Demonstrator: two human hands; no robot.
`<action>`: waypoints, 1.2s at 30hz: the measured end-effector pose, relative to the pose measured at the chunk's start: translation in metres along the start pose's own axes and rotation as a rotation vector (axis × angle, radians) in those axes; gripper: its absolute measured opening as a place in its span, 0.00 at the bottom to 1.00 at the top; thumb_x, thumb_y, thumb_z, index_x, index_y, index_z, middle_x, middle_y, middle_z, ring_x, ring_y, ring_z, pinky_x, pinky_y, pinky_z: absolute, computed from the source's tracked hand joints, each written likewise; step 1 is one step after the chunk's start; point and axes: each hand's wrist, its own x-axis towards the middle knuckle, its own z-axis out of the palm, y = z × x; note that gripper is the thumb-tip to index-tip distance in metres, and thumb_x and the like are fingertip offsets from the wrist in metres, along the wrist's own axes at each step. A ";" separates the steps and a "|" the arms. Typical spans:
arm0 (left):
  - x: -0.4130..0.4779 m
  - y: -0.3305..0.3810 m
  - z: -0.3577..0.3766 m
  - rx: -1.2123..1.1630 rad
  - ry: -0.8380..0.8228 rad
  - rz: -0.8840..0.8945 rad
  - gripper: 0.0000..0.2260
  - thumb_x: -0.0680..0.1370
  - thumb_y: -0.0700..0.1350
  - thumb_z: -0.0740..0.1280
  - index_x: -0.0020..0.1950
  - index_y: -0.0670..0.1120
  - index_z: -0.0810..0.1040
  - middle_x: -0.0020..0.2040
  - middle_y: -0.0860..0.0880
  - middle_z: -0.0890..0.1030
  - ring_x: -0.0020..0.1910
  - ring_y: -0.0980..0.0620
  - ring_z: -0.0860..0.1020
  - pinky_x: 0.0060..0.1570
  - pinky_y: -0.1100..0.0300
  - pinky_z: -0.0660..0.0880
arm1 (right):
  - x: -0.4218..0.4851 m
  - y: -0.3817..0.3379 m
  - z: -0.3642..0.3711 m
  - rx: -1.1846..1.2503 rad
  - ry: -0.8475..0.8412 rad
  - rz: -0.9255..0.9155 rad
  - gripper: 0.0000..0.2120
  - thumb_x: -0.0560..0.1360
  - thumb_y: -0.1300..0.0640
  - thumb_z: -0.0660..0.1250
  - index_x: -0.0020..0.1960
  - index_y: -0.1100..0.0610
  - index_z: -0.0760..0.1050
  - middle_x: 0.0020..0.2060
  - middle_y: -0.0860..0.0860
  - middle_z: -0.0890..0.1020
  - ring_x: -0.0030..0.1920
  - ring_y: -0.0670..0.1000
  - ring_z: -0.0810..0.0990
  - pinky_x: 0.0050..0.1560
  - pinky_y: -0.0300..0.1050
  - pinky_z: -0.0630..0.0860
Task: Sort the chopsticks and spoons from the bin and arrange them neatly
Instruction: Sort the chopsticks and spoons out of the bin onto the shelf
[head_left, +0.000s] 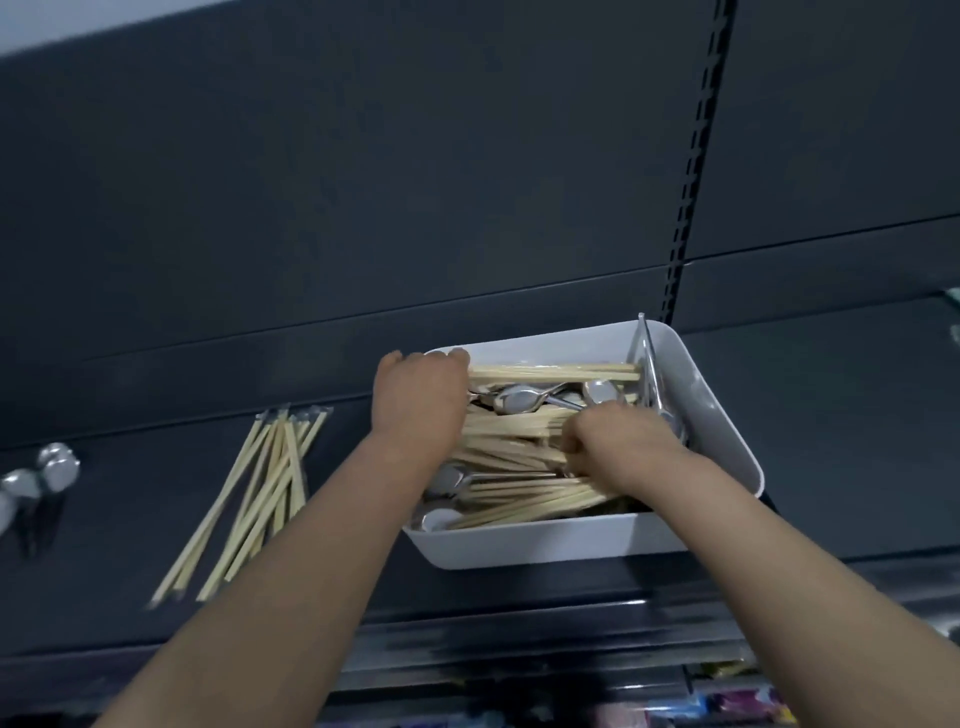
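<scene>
Dark shelf holds the bin, where your right hand clutches chopsticks in curled fingers and your left hand sits at the corner, grip unclear; tangled spoons could snag and spill.

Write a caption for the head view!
Left hand and right hand dig into the white bin of mixed chopsticks and spoons.

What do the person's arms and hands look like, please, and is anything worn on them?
The left forearm and the right forearm are bare, with no sleeves in view. The left hand and the right hand are ungloved, and no watch, bracelet or ring can be seen on them.
</scene>
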 end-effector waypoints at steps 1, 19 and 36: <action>0.000 -0.006 0.000 -0.066 0.026 -0.039 0.08 0.76 0.37 0.60 0.54 0.46 0.73 0.50 0.46 0.80 0.50 0.44 0.78 0.48 0.54 0.67 | 0.001 0.000 -0.004 0.038 0.046 0.008 0.04 0.76 0.51 0.64 0.49 0.47 0.77 0.52 0.50 0.80 0.55 0.54 0.78 0.48 0.44 0.70; -0.114 -0.215 0.078 -0.774 -0.244 -0.741 0.06 0.79 0.48 0.64 0.46 0.47 0.75 0.49 0.44 0.81 0.46 0.45 0.78 0.43 0.57 0.74 | 0.064 -0.246 0.008 0.409 0.123 -0.165 0.09 0.75 0.48 0.66 0.47 0.54 0.77 0.44 0.52 0.82 0.49 0.58 0.80 0.46 0.48 0.75; -0.060 -0.172 0.059 -0.992 -0.072 -0.202 0.07 0.78 0.44 0.65 0.54 0.50 0.79 0.44 0.54 0.81 0.49 0.51 0.80 0.52 0.60 0.75 | 0.017 -0.200 0.011 0.370 0.580 0.014 0.11 0.75 0.60 0.65 0.52 0.49 0.82 0.48 0.49 0.84 0.50 0.52 0.80 0.47 0.45 0.74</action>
